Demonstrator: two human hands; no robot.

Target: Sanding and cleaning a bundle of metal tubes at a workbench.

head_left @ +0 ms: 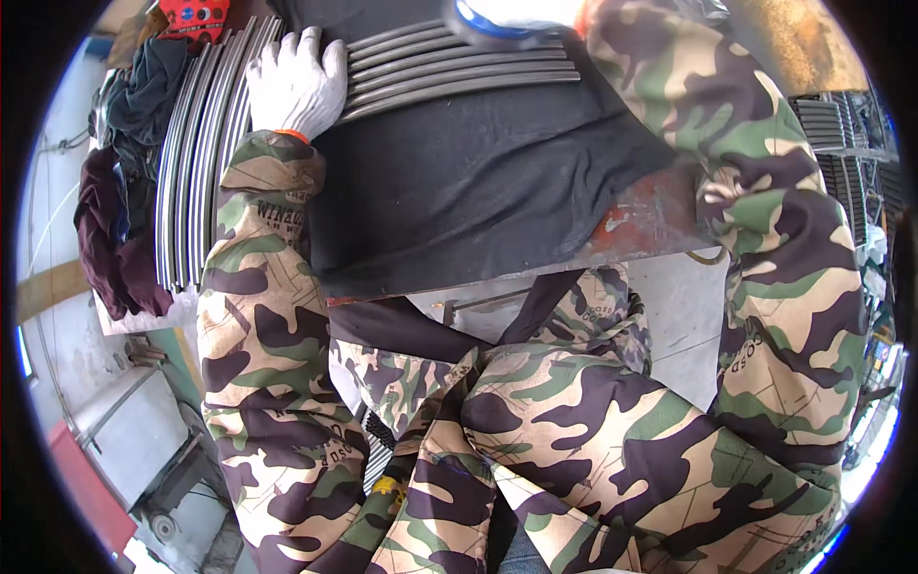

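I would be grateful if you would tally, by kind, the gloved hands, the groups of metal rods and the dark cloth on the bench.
Gloved hands: 2, the left hand pressing on rods, the right hand at the top edge, mostly cut off
Groups of curved metal rods: 2, left stack, rods on the cloth
Dark cloth: 1
Total: 5

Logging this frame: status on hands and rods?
Left hand, white glove, flat on the metal rods lying on black cloth. Right hand at top edge, mostly cut off, above the rods. More rods stacked left. Nothing blocking.
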